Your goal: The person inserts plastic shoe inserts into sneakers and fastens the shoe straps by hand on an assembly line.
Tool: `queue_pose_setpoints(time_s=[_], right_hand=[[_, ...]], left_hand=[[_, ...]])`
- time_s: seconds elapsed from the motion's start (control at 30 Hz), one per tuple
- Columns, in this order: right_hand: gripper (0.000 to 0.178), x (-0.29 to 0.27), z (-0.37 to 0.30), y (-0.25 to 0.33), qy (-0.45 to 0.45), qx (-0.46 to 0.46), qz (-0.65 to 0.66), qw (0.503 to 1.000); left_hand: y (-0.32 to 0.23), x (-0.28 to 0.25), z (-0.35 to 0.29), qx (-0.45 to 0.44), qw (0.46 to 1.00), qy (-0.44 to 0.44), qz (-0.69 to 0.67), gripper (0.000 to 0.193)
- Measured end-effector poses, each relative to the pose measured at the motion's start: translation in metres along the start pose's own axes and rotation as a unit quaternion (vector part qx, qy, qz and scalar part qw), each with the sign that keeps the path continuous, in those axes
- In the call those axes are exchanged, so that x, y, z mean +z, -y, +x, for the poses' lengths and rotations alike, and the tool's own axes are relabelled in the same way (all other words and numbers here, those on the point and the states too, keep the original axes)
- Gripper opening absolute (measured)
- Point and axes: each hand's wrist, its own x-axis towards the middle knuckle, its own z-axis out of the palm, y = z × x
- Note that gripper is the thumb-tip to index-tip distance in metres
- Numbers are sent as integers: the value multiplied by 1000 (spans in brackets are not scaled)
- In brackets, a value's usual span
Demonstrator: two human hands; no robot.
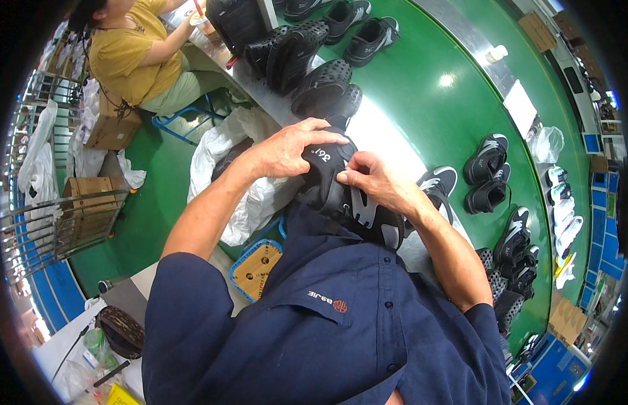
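Note:
A black sneaker point(371, 219) with grey-white side panels lies in front of my body, its toe end toward the lower right. My left hand point(287, 150) grips it by the padded collar and tongue, index finger stretched along the top and thumb bent against the near side. Thumb and fingertips of my right hand point(383, 181) are pinched at the shoe's opening, beside the tongue; whether a lace or the edge is between them I cannot make out. Just beyond my hands, black shoes with dimpled soles point(324, 84) rest on the work table.
More black sneakers point(488, 162) stand on the green surface point(428, 81) to my right. White plastic bags point(216, 158) and a stool point(256, 270) are at left. A person in a yellow top point(125, 54) sits at the far left, near a wire rack point(57, 233) with cardboard boxes.

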Motion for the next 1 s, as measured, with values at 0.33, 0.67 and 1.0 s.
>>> queue_pose_setpoints(time_s=[0.33, 0.67, 1.0], right_hand=[[23, -3, 1, -13, 22, -54, 56, 997], [24, 0, -28, -14, -54, -200, 21, 978], [23, -17, -12, 6, -26, -114, -1, 993]], left_hand=[[7, -1, -3, -6, 1000, -21, 7, 83], [3, -22, 10, 47, 997, -26, 50, 87], [-7, -29, 24, 75, 994, 9, 76, 88]])
